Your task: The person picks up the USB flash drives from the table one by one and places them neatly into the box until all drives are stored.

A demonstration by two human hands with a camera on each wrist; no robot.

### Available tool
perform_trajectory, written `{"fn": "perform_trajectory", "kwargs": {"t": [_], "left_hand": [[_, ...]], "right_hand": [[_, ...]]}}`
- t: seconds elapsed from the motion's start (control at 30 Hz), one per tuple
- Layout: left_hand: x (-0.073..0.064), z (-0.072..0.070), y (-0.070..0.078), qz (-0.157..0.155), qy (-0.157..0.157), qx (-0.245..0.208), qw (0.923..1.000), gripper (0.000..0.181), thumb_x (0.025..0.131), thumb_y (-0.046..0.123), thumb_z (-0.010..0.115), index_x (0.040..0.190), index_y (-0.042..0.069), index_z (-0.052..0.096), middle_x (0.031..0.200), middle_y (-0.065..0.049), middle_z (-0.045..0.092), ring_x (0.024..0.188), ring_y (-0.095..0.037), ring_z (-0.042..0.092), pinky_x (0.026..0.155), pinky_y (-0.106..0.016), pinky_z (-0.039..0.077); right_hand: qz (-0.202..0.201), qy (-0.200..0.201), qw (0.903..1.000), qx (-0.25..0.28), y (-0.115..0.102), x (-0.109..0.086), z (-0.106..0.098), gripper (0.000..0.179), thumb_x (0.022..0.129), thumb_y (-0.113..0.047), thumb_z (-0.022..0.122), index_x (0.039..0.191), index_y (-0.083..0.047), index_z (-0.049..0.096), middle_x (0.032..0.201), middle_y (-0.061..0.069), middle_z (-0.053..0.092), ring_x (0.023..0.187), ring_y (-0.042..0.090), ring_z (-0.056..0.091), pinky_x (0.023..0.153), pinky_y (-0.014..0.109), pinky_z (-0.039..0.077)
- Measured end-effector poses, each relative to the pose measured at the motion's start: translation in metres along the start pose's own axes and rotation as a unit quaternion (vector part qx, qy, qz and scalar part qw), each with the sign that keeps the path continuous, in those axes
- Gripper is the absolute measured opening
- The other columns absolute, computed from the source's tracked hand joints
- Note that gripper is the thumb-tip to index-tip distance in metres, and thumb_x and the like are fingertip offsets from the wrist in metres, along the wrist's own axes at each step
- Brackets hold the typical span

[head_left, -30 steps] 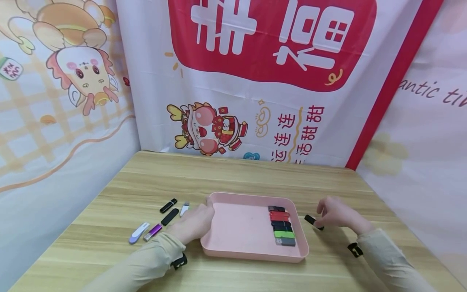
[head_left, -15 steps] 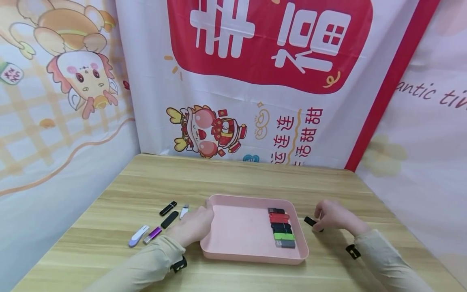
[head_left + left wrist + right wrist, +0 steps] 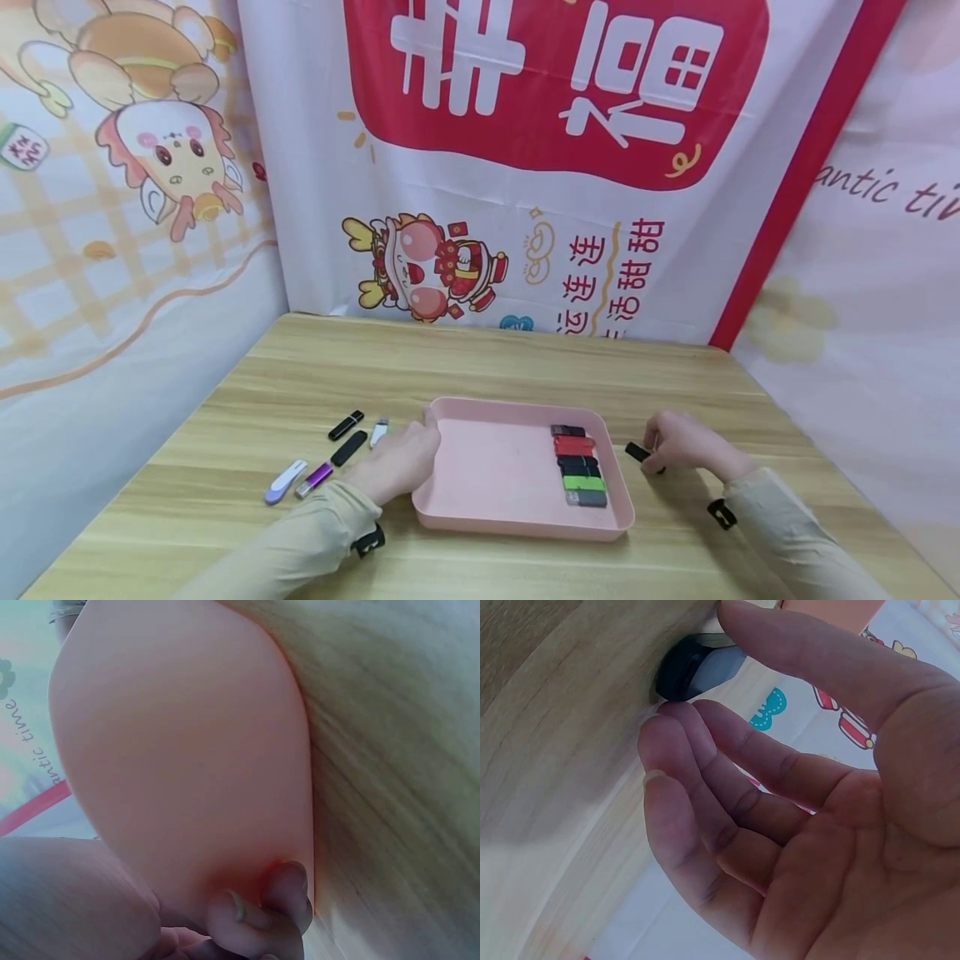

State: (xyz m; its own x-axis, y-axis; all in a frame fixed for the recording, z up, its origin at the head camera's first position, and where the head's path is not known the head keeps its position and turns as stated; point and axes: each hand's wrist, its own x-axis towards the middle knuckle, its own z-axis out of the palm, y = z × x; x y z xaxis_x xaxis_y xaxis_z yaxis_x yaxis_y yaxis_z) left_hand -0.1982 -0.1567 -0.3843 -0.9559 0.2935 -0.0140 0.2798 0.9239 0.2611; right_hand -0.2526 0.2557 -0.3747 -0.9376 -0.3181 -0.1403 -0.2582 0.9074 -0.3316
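My left hand [image 3: 401, 462] grips the left rim of a shallow pink tray [image 3: 487, 527]. In the left wrist view, curled fingertips [image 3: 259, 907] press the outside of its wall [image 3: 195, 765]. To the tray's right, my right hand [image 3: 686, 446] pinches one end of a black USB flash drive [image 3: 638, 452] lying on the table. The right wrist view shows this drive [image 3: 701, 667], black and grey, between thumb and fingertips. Along the tray's right side lies a column of several drives, among them a red one [image 3: 574, 446], a green one [image 3: 583, 482] and a grey one [image 3: 587, 498].
Left of the tray, more drives lie on the wooden table [image 3: 337, 358]: a glossy black one [image 3: 346, 425], a matte black one [image 3: 349, 448], a purple one [image 3: 314, 480], a white-lilac one [image 3: 286, 482] and a white one [image 3: 379, 432]. Printed cloths hang around the table.
My right hand has shifted slightly left and closed its fingers around the end of the black USB flash drive. The left hand and the tray keep their places.
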Motion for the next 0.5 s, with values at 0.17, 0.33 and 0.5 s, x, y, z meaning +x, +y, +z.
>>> {"fn": "perform_trajectory", "kwargs": {"t": [0.17, 0.33, 0.5], "left_hand": [[0.001, -0.0016, 0.001, 0.001, 0.001, 0.005, 1.0, 0.054, 0.096, -0.002, 0.043, 0.143, -0.02, 0.024, 0.082, -0.019, 0.058, 0.056, -0.02, 0.051, 0.047, -0.034, 0.044], [0.0004, -0.0017, 0.0023, -0.002, -0.007, -0.003, 1.0, 0.055, 0.096, -0.003, 0.043, 0.144, -0.019, 0.022, 0.084, -0.021, 0.06, 0.057, -0.021, 0.052, 0.048, -0.036, 0.045], [-0.0011, 0.0007, 0.0015, -0.011, -0.013, -0.012, 0.9998, 0.055, 0.096, -0.003, 0.042, 0.145, -0.018, 0.021, 0.086, -0.021, 0.06, 0.057, -0.021, 0.052, 0.048, -0.035, 0.045]], "right_hand": [[0.0, -0.005, 1.0, -0.001, 0.0006, 0.0019, -0.0009, 0.022, 0.071, -0.01, 0.086, 0.081, -0.005, 0.066, 0.072, 0.001, 0.061, 0.066, 0.017, 0.056, 0.057, 0.035, 0.049], [-0.017, -0.012, 0.9998, -0.004, 0.0014, -0.0001, 0.0, 0.02, 0.072, -0.007, 0.085, 0.079, -0.006, 0.067, 0.07, -0.001, 0.06, 0.064, 0.015, 0.056, 0.057, 0.034, 0.049], [-0.042, -0.018, 0.9989, -0.012, 0.0029, 0.0014, 0.0043, 0.018, 0.074, -0.006, 0.083, 0.078, -0.008, 0.065, 0.07, -0.002, 0.058, 0.064, 0.015, 0.053, 0.059, 0.034, 0.048]]}}
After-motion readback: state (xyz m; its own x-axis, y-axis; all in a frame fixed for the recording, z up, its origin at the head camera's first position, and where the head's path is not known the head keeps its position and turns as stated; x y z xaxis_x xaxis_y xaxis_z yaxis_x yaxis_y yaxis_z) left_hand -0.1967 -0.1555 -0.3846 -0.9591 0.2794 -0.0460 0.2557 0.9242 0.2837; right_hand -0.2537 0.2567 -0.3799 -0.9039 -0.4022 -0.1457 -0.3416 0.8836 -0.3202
